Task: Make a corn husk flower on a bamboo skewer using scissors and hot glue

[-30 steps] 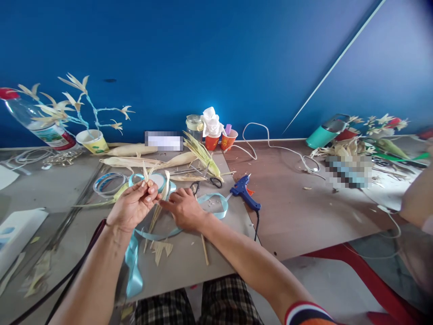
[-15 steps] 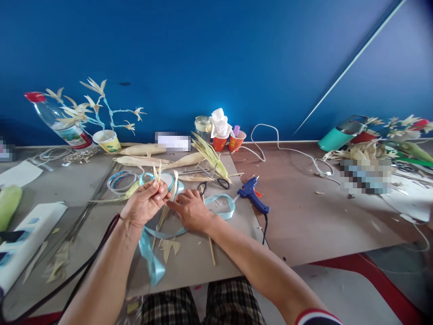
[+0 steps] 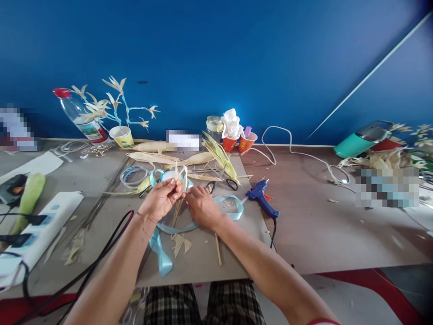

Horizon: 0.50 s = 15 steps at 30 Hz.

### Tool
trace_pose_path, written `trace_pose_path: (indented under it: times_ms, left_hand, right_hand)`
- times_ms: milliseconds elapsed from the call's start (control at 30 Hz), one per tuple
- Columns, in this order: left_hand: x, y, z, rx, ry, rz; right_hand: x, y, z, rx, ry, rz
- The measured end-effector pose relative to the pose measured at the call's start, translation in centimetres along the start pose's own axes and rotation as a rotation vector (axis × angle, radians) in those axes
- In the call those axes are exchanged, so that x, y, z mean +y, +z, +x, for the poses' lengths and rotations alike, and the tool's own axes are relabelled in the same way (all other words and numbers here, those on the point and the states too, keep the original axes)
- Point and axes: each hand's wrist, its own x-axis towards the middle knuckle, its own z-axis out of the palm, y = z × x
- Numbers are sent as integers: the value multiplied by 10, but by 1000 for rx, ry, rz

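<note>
My left hand [image 3: 163, 199] is closed in a pinch on a pale corn husk piece [image 3: 176, 171], its tip pointing up above the fingers. Close beside it, my right hand [image 3: 204, 208] has its fingers curled together at the base of a second upright husk strip [image 3: 185, 175]. The fingertips of both hands nearly meet. Behind them lies a roll of light blue ribbon [image 3: 156, 176], partly hidden. Its loose ribbon [image 3: 161, 259] trails below the hands and loops out to the right. Torn husk scraps [image 3: 181, 244] and a thin stick [image 3: 218, 249] lie nearer to me.
A blue glue gun [image 3: 264, 199] and scissors [image 3: 232, 183] lie to the right. Corn husks [image 3: 154, 158] line the back, near paper cups [image 3: 246, 142] and husk flowers in a yellow cup [image 3: 121, 137]. A power strip [image 3: 45, 237] with black cables occupies the left.
My left hand has moved right, bringing its husk piece beside the strip at my right hand. The view has swung slightly left, so the scene sits further right.
</note>
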Motion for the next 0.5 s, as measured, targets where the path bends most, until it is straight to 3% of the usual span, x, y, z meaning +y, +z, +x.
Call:
trace_pose_path:
  times_ms: [267, 367, 500]
  left_hand:
    - [5, -3, -1, 1, 100, -13]
    - [5, -4, -1, 12, 78, -17]
    - [4, -4, 0, 23, 43, -8]
  right_hand:
    - [-2, 3, -1, -32, -88, -10]
    - [-3, 2, 0, -1, -35, 27]
    - [1, 1, 2, 169, 124, 175]
